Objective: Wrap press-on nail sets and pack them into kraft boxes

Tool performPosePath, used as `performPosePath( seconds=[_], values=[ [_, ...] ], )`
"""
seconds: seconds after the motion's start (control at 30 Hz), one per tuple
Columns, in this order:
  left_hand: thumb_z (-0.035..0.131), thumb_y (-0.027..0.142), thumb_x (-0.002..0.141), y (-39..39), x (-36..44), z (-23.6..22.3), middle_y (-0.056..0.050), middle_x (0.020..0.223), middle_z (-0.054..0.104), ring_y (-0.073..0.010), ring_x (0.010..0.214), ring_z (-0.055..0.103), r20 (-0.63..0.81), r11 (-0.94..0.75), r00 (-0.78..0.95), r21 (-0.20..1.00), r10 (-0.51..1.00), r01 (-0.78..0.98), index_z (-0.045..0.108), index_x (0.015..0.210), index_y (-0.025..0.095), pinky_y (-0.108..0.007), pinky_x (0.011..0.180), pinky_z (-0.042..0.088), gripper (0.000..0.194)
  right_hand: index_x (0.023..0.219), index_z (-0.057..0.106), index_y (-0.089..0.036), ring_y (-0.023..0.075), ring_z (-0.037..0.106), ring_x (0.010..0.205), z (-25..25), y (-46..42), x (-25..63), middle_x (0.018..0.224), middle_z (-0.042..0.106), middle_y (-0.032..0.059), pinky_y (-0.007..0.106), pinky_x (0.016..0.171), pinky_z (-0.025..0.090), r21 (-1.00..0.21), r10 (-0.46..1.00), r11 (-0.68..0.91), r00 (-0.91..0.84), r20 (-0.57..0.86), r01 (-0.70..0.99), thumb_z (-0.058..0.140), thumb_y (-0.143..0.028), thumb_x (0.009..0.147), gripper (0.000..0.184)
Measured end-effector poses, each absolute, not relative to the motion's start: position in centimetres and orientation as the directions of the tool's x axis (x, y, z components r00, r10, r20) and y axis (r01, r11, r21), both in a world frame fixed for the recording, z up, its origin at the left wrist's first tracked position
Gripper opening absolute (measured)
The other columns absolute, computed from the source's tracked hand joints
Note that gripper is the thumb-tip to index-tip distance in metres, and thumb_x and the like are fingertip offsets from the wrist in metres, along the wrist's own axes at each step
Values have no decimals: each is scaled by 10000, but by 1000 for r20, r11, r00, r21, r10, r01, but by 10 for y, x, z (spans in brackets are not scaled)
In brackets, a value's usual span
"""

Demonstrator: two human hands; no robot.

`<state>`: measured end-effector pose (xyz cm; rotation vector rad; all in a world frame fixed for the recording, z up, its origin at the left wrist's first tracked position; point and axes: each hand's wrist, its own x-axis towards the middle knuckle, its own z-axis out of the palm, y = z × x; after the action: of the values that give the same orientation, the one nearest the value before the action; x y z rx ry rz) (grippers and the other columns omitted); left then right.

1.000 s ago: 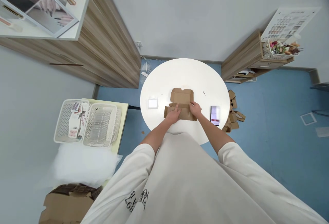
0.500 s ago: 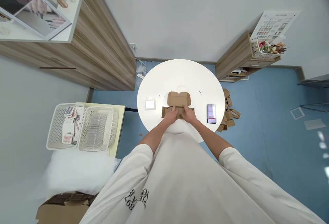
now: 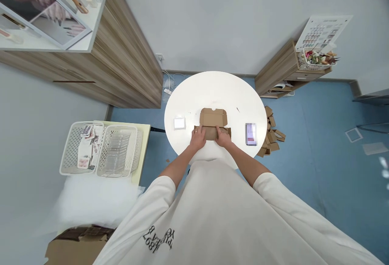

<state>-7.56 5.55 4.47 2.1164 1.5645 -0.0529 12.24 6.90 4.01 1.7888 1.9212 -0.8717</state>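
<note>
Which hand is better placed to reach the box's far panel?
Probably the right hand: it rests on the cardboard box just below the far panel; the left hand sits toward the left end.

Brown cardboard mailer box, partly folded, lid panel flat, on a round white table

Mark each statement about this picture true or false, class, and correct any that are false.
Both the left hand and the right hand rest on the cardboard box. True.

The phone lies to the left of the box. False: it lies to the box's right, on the round table.

Cardboard pieces lie on the floor beside the table. True.

The two baskets stand on the round table. False: they stand on a pale yellow surface to its left.
</note>
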Motion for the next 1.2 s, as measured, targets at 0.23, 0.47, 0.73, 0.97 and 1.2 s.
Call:
performPosePath(
  seconds=[0.23, 0.47, 0.73, 0.97, 1.2],
  values=[
    [544, 262, 901, 43, -106, 37, -180, 1602, 241, -354, 1381, 386, -369, 77, 36, 287, 929, 955, 263, 1538, 231, -480, 1072, 369, 696, 1613, -121, -166, 326, 570, 1219, 44, 69, 121, 1348, 593, 196, 429, 1030, 367, -174, 735, -8, -112, -668, 985, 519, -351, 954, 937],
    [554, 299, 912, 61, -90, 30, -155, 1532, 336, -324, 1327, 429, -421, 104, 30, 292, 907, 951, 365, 1474, 260, -453, 1048, 388, 594, 1615, -122, -191, 324, 542, 1250, 42, 68, 121, 1407, 554, 183, 444, 1046, 368, -178, 738, -10, -113, -665, 984, 522, -345, 939, 946],
    [460, 194, 958, 59, -82, 28, -132, 1358, 513, -264, 1225, 533, -482, 56, 126, 346, 867, 937, 475, 1350, 248, -389, 995, 411, 396, 1610, -147, -195, 327, 549, 1242, 40, 70, 122, 1426, 543, 181, 445, 1042, 370, -182, 735, -9, -117, -668, 983, 524, -342, 937, 961],
    [466, 234, 935, 47, -69, 44, -145, 1503, 410, -272, 1244, 546, -390, -139, 324, 434, 862, 890, 60, 1590, 277, -400, 1025, 385, 772, 1615, -120, -176, 330, 556, 1240, 40, 71, 122, 1387, 576, 191, 444, 1038, 375, -189, 744, -6, -122, -657, 982, 541, -361, 932, 968],
    [485, 320, 934, 48, -73, 40, -136, 1489, 415, -288, 1247, 525, -451, -174, 360, 402, 817, 899, 298, 1514, 261, -422, 1035, 380, 612, 1618, -100, -180, 328, 548, 1252, 39, 69, 123, 1420, 549, 200, 432, 1043, 370, -204, 747, -9, -129, -652, 979, 559, -342, 925, 970]
  ],
)
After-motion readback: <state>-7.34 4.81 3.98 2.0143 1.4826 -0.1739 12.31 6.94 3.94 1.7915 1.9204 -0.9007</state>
